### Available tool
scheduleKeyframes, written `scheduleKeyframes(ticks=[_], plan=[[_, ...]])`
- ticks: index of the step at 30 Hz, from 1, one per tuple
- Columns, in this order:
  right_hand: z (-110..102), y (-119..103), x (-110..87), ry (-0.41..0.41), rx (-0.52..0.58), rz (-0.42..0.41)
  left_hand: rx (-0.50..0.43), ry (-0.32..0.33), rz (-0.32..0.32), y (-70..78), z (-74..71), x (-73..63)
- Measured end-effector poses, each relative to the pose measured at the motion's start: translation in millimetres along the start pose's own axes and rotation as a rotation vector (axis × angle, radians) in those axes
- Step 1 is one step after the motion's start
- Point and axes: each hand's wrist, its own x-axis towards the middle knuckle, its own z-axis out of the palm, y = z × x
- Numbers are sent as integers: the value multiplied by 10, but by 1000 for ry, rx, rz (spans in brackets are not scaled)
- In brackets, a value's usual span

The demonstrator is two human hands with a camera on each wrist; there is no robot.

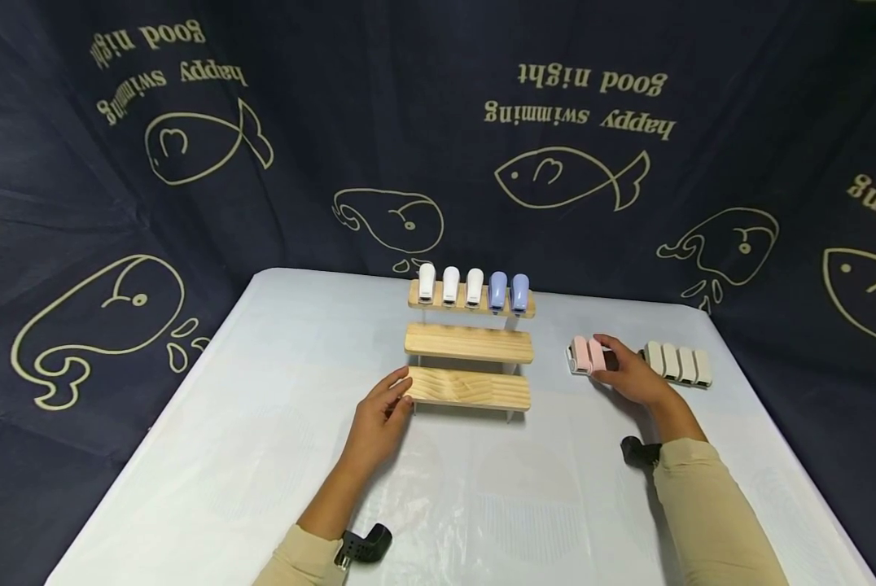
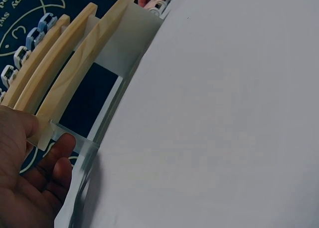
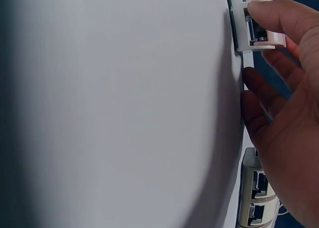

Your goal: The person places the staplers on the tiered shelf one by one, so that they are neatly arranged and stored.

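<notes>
A three-tier wooden display rack (image 1: 467,346) stands on the table. On its top tier sits a row of small staplers: three white staplers (image 1: 450,286) and two blue-purple staplers (image 1: 498,291). My left hand (image 1: 379,419) grips the left end of the rack's lowest board, its thumb against the wood (image 2: 75,83) and its fingers curled by the clear side panel (image 2: 70,133). To the rack's right, my right hand (image 1: 628,374) pinches a pink stapler (image 3: 269,38) between thumb and forefinger. Another pink stapler (image 1: 580,355) stands directly left of it.
Several cream staplers (image 1: 687,365) stand in a row right of my right hand. A white sheet (image 1: 262,456) covers the table. Dark blue cloth (image 1: 379,122) with fish and whale prints hangs behind and at the sides.
</notes>
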Motion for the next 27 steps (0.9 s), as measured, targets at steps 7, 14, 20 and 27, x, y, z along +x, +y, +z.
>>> scheduleKeyframes(ticks=[7, 14, 20, 27], plan=[[14, 13, 18, 3, 10, 9, 8, -5, -7, 16, -11, 0], [33, 51, 25, 38, 12, 23, 16, -1, -3, 22, -13, 2], [33, 70, 10, 65, 8, 3, 0, 5, 4, 8, -4, 7], [27, 49, -10, 40, 19, 13, -5, 6, 24, -3, -1, 11]])
